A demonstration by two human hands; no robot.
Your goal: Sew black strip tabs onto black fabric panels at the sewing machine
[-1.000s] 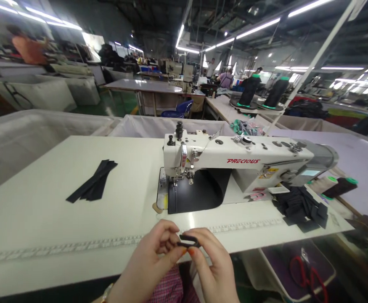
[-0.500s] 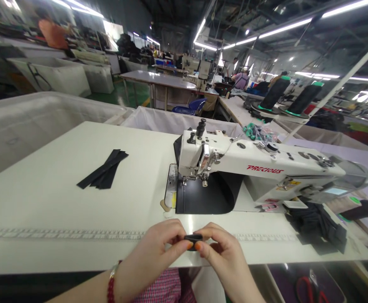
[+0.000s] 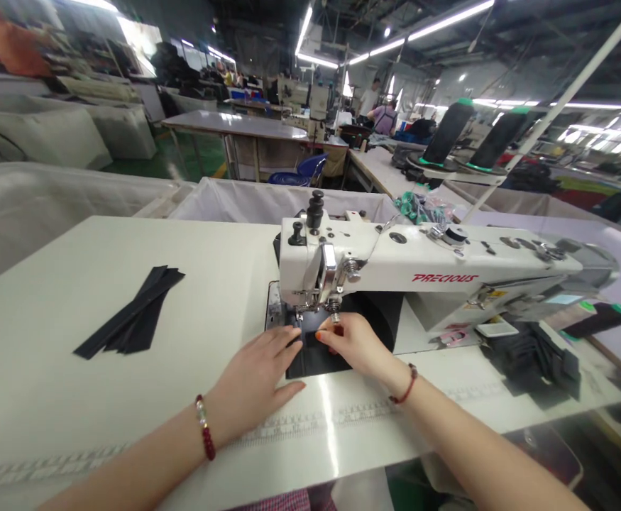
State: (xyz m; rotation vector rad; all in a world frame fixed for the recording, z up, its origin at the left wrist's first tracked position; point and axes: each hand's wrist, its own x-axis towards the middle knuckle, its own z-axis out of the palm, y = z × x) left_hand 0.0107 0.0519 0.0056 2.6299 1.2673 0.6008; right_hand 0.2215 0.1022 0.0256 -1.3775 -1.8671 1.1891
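Observation:
My right hand (image 3: 357,345) is closed in a pinch just right of the presser foot (image 3: 300,312) of a white sewing machine (image 3: 374,257). The small folded black fabric strip from the earlier view barely shows there against the black sheet (image 3: 318,364) on the machine bed; its edges are hidden by my fingers. My left hand (image 3: 257,375) lies flat with fingers stretched out, fingertips at the sheet's left part near the foot, thumb apart. Several flat black strips (image 3: 134,312) lie crossed in a pile on the white table, left of the machine.
A measuring tape (image 3: 342,414) runs along the table's front. Folded black pieces (image 3: 534,362) are heaped at the right, near thread cones (image 3: 597,319). Two black cones (image 3: 448,131) stand on a rack behind. A white-lined bin (image 3: 204,202) borders the table's back.
Both hands have moved forward from the table's front edge to the needle area. The left hand has let go of the folded strip and flattened out. The view has shifted.

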